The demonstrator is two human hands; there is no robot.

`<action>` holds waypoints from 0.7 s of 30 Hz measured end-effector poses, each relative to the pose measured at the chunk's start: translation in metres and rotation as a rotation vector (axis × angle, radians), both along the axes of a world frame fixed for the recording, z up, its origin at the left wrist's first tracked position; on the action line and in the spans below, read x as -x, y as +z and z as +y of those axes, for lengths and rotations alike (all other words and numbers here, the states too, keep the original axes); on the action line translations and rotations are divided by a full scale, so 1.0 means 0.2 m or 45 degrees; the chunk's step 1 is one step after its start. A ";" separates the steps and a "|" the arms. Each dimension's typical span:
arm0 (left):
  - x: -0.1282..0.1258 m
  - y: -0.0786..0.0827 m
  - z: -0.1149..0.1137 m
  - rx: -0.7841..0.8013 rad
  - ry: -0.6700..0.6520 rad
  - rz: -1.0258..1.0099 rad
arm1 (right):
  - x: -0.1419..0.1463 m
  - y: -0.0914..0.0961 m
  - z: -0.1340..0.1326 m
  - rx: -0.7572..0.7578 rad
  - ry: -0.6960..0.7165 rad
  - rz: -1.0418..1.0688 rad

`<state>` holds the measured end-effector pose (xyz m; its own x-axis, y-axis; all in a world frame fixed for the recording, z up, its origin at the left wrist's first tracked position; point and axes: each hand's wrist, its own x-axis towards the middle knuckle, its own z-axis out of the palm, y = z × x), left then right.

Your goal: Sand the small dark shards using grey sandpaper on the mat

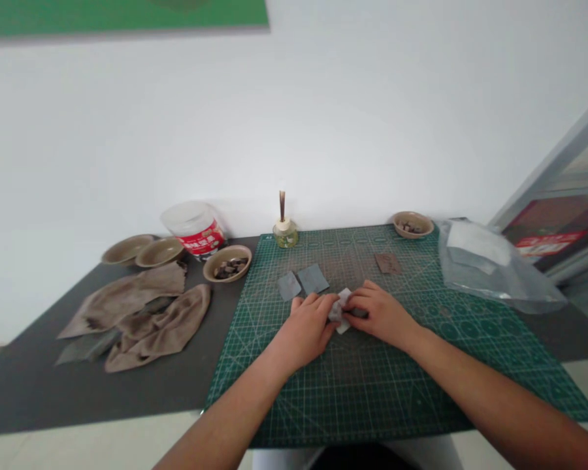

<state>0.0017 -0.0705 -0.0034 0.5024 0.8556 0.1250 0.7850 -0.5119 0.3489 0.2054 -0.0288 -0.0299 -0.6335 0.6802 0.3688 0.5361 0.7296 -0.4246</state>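
Both of my hands meet over the green cutting mat (396,391), around a small whitish-grey piece (342,312) that looks like crumpled paper or cloth. My left hand (308,326) pinches its left side. From the right, my right hand (379,313) grips it with thumb and fingers. The fingers partly cover the piece, so its exact kind cannot be made out. Just beyond my left hand lie two grey square sheets (312,279), perhaps sandpaper. A brown square sheet (388,263) rests on the mat beyond my right hand.
A bowl with dark pieces (228,264) stands left of the mat, another bowl (412,224) at the back right. A reed diffuser (285,232) and a plastic tub (196,230) are by the wall. Brown cloths (161,329) lie left, a clear plastic bag (494,264) right.
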 end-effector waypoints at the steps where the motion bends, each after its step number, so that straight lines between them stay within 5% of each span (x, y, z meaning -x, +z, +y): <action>1: 0.00 0.00 0.00 -0.005 -0.004 0.000 | 0.00 0.00 0.00 -0.005 -0.029 -0.007; 17: 0.00 0.01 0.02 -0.017 -0.002 0.056 | 0.00 0.00 0.00 -0.051 0.068 -0.041; 21: 0.00 0.00 0.02 -0.028 0.008 0.058 | -0.02 0.01 0.01 -0.069 -0.030 -0.067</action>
